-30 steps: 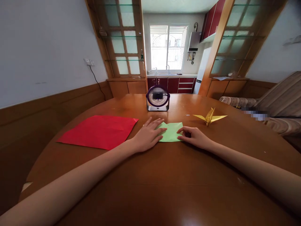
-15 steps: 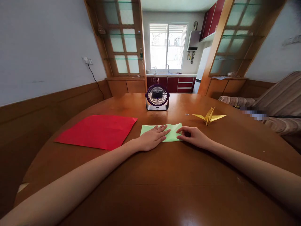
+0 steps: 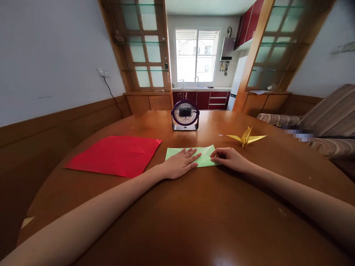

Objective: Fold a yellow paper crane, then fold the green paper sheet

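Observation:
A folded light-green paper point(image 3: 203, 154) lies flat on the round wooden table point(image 3: 194, 221) in front of me. My left hand point(image 3: 179, 164) rests palm down on the paper's middle, fingers spread and pressing it flat. At the paper's right edge, my right hand point(image 3: 229, 158) has its fingers curled and its fingertips on the paper.
A large red paper sheet point(image 3: 113, 154) lies to the left of the green one. A yellow paper crane point(image 3: 246, 137) stands to the right, farther back. A small purple desk fan point(image 3: 185, 115) sits behind the green paper. A sofa point(image 3: 327, 125) is at the far right.
My left hand slid toward me and to the left, uncovering the green paper's left part. My right hand has stayed at the right edge, its fingertips shifting slightly.

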